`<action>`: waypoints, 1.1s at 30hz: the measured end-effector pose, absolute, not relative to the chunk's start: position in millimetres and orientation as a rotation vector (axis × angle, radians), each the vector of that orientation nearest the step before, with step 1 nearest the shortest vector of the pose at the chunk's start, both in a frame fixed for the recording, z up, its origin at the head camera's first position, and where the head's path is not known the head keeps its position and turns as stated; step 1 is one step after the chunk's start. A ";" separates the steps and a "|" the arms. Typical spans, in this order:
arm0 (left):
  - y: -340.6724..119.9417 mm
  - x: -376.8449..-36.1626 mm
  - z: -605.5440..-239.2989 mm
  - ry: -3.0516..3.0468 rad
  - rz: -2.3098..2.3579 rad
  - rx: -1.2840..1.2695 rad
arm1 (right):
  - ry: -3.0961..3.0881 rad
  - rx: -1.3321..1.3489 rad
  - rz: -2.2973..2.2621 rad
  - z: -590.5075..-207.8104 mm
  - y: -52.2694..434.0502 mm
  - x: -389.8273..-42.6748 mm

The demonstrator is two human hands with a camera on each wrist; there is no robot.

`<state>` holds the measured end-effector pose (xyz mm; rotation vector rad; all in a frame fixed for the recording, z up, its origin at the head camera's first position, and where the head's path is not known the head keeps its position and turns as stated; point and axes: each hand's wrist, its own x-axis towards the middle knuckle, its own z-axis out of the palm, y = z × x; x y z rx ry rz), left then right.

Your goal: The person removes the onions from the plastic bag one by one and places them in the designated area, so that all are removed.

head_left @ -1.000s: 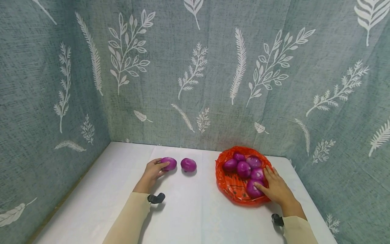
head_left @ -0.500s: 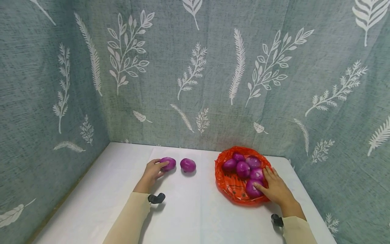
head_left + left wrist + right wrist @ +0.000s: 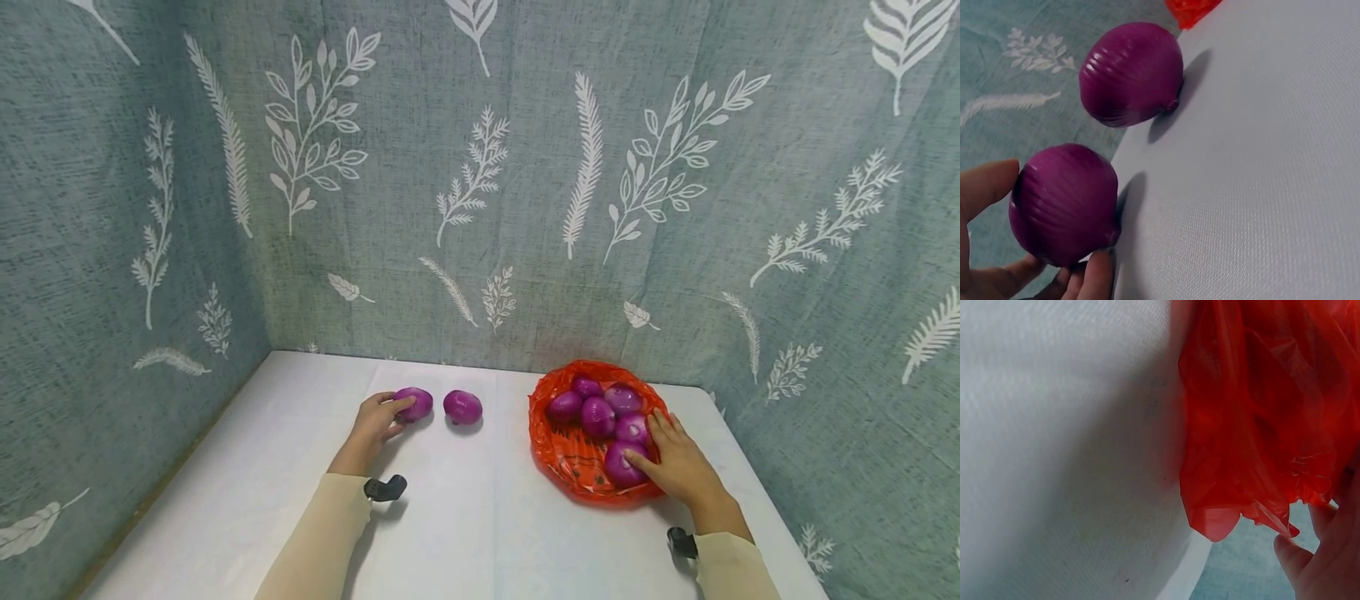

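My left hand (image 3: 396,407) holds a purple onion (image 3: 417,402) on the white table at centre left. In the left wrist view my thumb and fingers (image 3: 1092,282) curl round that onion (image 3: 1063,203). A second onion (image 3: 462,407) lies just to its right, apart from it (image 3: 1132,74). My right hand (image 3: 649,438) rests with straight fingers on the near right side of a red plastic bag (image 3: 570,458). Its thumb touches the nearest of several onions (image 3: 619,467) in the bag. The right wrist view shows crumpled red plastic (image 3: 1254,425) and my fingers (image 3: 1325,562) at its edge.
The white table (image 3: 465,517) is boxed in by grey-green fabric walls with a leaf print (image 3: 480,208) on the left, back and right. The bag lies close to the table's right edge (image 3: 757,492). Bare tabletop stretches between my forearms and to the near left.
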<state>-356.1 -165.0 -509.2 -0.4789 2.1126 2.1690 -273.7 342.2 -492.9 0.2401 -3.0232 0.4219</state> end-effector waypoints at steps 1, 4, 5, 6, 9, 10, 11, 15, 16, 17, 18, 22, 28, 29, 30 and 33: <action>-165.3 -355.7 -509.2 2.113 2.171 -0.480 | -3.024 0.239 0.419 -493.2 342.2 -273.9; -166.7 -354.4 -509.4 2.103 2.181 -0.490 | -3.024 0.238 0.410 -493.9 342.2 -274.2; -167.2 -354.1 -509.5 2.099 2.183 -0.488 | -3.023 0.240 0.413 -493.9 342.3 -274.1; -167.6 -353.7 -509.5 2.095 2.184 -0.485 | -3.023 0.240 0.413 -493.8 342.5 -273.8; -168.5 -352.2 -508.6 2.076 2.186 -0.470 | -3.019 0.244 0.422 -493.4 342.6 -272.8; -168.8 -351.7 -508.5 2.073 2.184 -0.470 | -3.020 0.246 0.425 -493.5 342.7 -272.6; -168.9 -351.0 -507.9 2.071 2.182 -0.465 | -3.018 0.254 0.429 -493.3 342.6 -272.3; -168.9 -348.2 -506.4 2.071 2.178 -0.466 | -3.017 0.262 0.433 -494.0 342.5 -271.9; -168.8 -347.7 -506.3 2.074 2.179 -0.466 | -3.013 0.268 0.428 -494.0 342.3 -271.8; -168.7 -347.0 -506.0 2.077 2.184 -0.458 | -3.009 0.271 0.425 -493.9 342.1 -271.7; -168.4 -346.2 -505.7 2.087 2.188 -0.456 | -3.006 0.268 0.423 -494.1 342.2 -271.7; -170.0 -343.2 -506.4 2.094 2.211 -0.449 | -2.992 0.277 0.423 -494.0 341.6 -271.7; -174.6 -338.7 -499.8 2.104 2.251 -0.436 | -3.000 0.277 0.455 -493.4 343.0 -271.5; -174.6 -338.4 -496.9 2.117 2.258 -0.419 | -2.997 0.273 0.459 -493.6 343.7 -271.4; -174.3 -338.4 -493.5 2.136 2.257 -0.412 | -2.991 0.276 0.466 -493.3 344.3 -271.2; -171.7 -338.1 -481.5 2.199 2.258 -0.373 | -2.978 0.278 0.486 -492.6 345.6 -271.4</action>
